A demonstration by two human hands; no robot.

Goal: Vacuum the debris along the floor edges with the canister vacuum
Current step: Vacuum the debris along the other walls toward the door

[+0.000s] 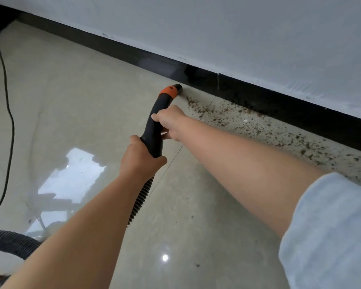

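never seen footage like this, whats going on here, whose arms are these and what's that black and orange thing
This is a single picture from a camera worn on a person's head, looking forward and down, so the two bare arms are the wearer's own. There is no robot here.

Both hands hold a vacuum hose handle, black with an orange collar. The left hand grips its lower end, where the ribbed hose joins. The right hand holds it higher up. The nozzle tip points at the floor edge beside the black baseboard.

Brown debris is scattered on the glossy tiled floor along the baseboard, to the right of the tip. A black power cord trails on the left.
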